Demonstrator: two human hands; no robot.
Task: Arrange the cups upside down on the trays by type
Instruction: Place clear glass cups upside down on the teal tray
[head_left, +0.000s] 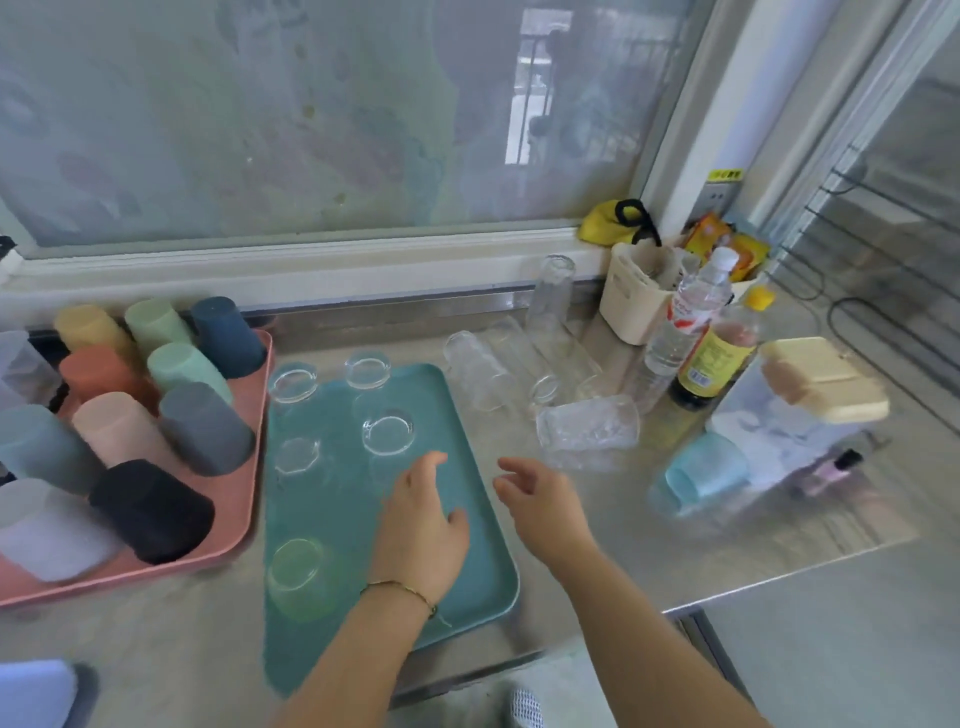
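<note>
**Both hands empty over the teal tray's right edge**

The teal tray (483, 551) lies lengthwise on the steel counter (649, 540), and its near end reaches the counter's front edge. Its left rim runs just beside the pink tray (248, 499); whether the two touch cannot be told. The pink tray is packed with coloured plastic cups (205, 428), all bottom up. On the teal tray, clear glasses (388, 434) stand inverted at the far end and along the left side, with a green-tinted glass (296, 578) alone near the front left. The near right part of the tray is bare.

To the right of the tray, a narrow strip of open counter separates it from a cluster of clear glasses lying on their sides (480, 374). A textured glass (589, 427) also lies on its side, nearest the right hand. Farther right, a light blue cup (704, 475) lies tipped over beside a clear container with a cream lid (826, 384). Bottles (714, 358) and a cream basket (631, 306) crowd the back corner.

The left hand (422, 525) is above the tray's bare area with its fingers loosely spread, holding nothing; contact with the tray cannot be told. The right hand (540, 499) hangs over the open strip just past the tray's right rim, fingers relaxed and slightly curled, empty, near the textured glass but apart from it.
</note>
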